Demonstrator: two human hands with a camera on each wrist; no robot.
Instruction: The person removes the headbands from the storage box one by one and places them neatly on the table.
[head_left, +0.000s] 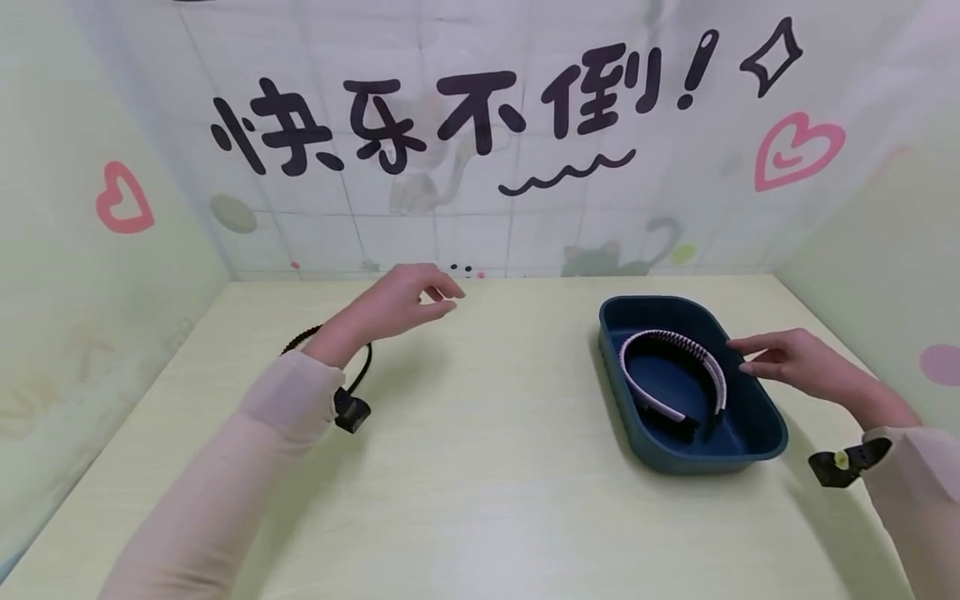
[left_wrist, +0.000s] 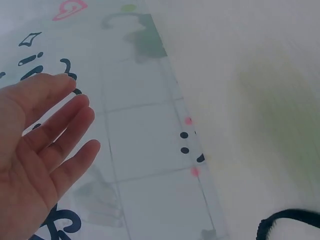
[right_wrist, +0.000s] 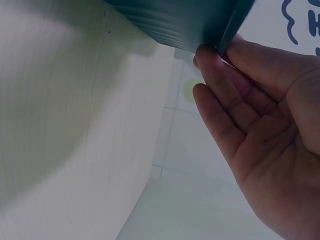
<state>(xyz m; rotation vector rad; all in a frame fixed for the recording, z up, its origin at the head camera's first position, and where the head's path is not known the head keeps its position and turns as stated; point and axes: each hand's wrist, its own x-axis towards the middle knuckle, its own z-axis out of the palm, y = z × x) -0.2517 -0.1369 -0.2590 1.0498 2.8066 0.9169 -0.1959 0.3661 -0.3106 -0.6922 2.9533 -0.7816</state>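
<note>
My left hand [head_left: 408, 300] hovers above the table with relaxed fingers and nothing in its grasp. Under that forearm lies a black headband [head_left: 366, 367], partly covered by the wrist; a piece of the same headband [left_wrist: 290, 214] shows at the bottom corner of the left wrist view. At the right side, my right hand [head_left: 810, 362] pinches the rim of a dark blue plastic bin [head_left: 652, 454] between thumb and fingers. The right wrist view shows the bin's ribbed outer wall [right_wrist: 170, 22] beside those fingers. A pale pink headband [head_left: 708, 360] lies inside the bin, with something dark beneath it.
The pale wooden table [head_left: 480, 467] is bounded by a printed cloth backdrop [head_left: 465, 225] at the back and cloth walls at both sides. Dark wrist-worn devices hang at each cuff, the left one [head_left: 351, 410] near the black headband.
</note>
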